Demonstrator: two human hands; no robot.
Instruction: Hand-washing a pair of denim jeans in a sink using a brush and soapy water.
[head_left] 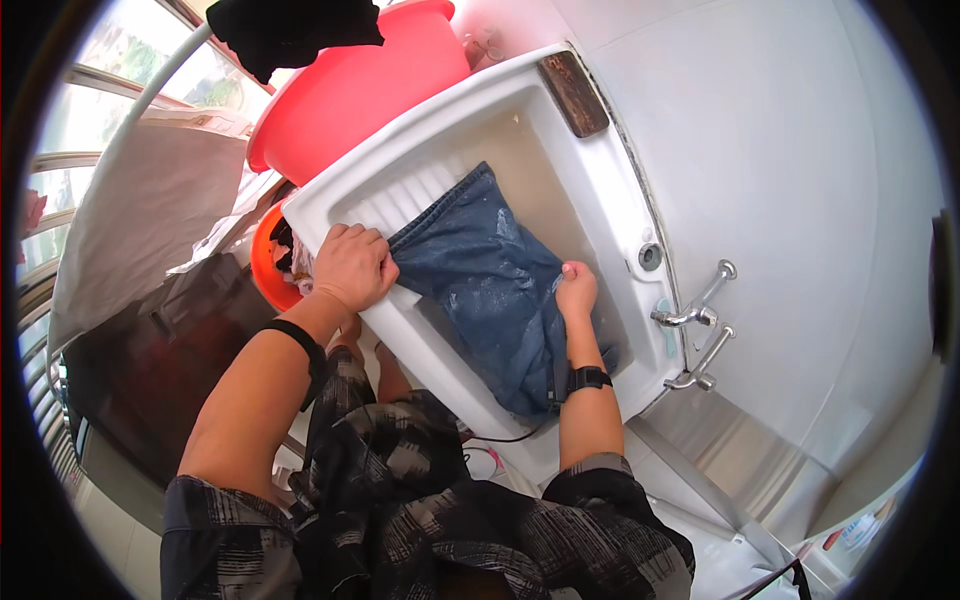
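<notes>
A wet blue denim garment (490,290) with pale suds on it is stretched across a white washing sink (420,350). My left hand (355,268) is closed on the garment's left corner, at the sink's near left rim. On the right side of the cloth, my right hand (576,292) pinches a fold, its thumb on top. The garment's lower part sags into the basin below my right wrist. Cloudy brownish water (535,165) shows beyond the garment, and white washboard ridges (400,190) slope down on the left.
A brown wooden block (573,93) rests on the sink's far corner. Two metal taps (695,305) stick out from the right wall. A large pink tub (350,95) stands behind the sink. An orange bucket (265,260) with clothes sits left. Black cloth (290,30) hangs at top left.
</notes>
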